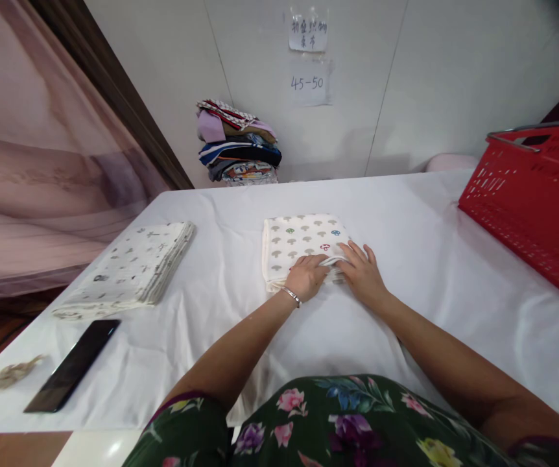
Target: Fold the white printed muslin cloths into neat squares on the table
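In the middle of the table lies a folded white cloth [299, 237] printed with grey, green, blue and red mushrooms. My left hand [307, 275], with a silver bracelet at its wrist, is closed on the cloth's near edge, fingers bent over it. My right hand [363, 272] grips the near right corner; its thumb side is at the fold and the other fingers lie over the cloth. Between the two hands the near edge is lifted a little and bunched. The layers under my fingers are partly hidden.
A folded patterned cloth [128, 263] lies at the left of the white-covered table [231, 259]. Nearer are a black phone [75, 364] and a beige tangled bundle [13, 374]. A red basket [532, 201] stands at the right. Stacked fabrics [240, 146] sit beyond the far edge.
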`<state>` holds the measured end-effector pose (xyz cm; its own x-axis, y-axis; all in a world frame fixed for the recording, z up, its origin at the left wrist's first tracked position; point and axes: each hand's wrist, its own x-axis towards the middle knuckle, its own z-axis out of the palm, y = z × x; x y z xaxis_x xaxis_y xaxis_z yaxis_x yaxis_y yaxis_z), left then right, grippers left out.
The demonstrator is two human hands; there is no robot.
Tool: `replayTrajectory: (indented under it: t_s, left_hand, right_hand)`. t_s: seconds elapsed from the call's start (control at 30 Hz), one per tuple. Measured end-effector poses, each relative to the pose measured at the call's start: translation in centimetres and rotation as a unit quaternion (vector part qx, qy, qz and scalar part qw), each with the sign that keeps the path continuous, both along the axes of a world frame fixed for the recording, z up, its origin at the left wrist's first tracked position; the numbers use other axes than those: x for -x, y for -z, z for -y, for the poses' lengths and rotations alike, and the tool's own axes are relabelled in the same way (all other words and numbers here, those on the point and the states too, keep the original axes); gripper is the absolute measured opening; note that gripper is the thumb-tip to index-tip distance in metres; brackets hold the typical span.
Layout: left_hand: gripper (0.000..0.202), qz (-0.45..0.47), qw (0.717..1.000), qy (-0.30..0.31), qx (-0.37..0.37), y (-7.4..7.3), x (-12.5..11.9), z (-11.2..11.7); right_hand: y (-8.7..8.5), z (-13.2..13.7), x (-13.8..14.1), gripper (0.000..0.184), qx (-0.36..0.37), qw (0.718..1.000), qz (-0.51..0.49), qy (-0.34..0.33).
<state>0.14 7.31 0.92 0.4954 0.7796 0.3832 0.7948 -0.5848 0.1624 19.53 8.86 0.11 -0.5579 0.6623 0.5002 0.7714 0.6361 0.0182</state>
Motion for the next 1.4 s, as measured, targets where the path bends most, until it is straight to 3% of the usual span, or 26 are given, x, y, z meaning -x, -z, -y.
replayTrajectory:
  t_s: [0.2,0.33,0.47,0.7,0.83,1.07,1.4]
  left_hand:
    - [0.017,0.058,0.998,-0.012,0.009,-0.4,1.3,-0.3]
    - [0.031,0.015,0.999,-0.034,0.014,-0.4,1.9,-0.3]
    - [0.033,-0.022,0.999,-0.022,0.033,0.0,2.1,-0.1]
    - [0.032,-0.049,0.997,-0.061,0.029,-0.3,2.6,-0.2]
    - [0.035,-0.046,0.996,-0.051,0.056,-1.1,3.5,-0.3]
    - [0.026,-0.037,0.995,-0.046,0.084,-2.4,6.0,-0.6]
    - [0.03,0.008,0.998,-0.031,0.062,-1.7,7.4,-0.3]
  right_hand:
    - [-0.3,-0.5,0.4,0.018,-0.014,0.998,-0.006,-0.056]
    - [-0.2,-0.5,0.5,0.021,-0.001,0.996,-0.029,-0.083]
    - [0.2,-0.3,0.0,0.026,0.024,0.989,-0.069,-0.13]
    - [1.2,-0.6,-0.5,0.021,0.027,0.985,-0.089,-0.144]
    - [0.7,-0.4,-0.3,0.02,0.032,0.989,-0.054,-0.135]
    - [-0.9,0.0,1.4,0.022,0.016,0.994,0.029,-0.108]
    - [-1.1,-1.1,5.7,0.029,0.002,0.988,0.054,-0.145]
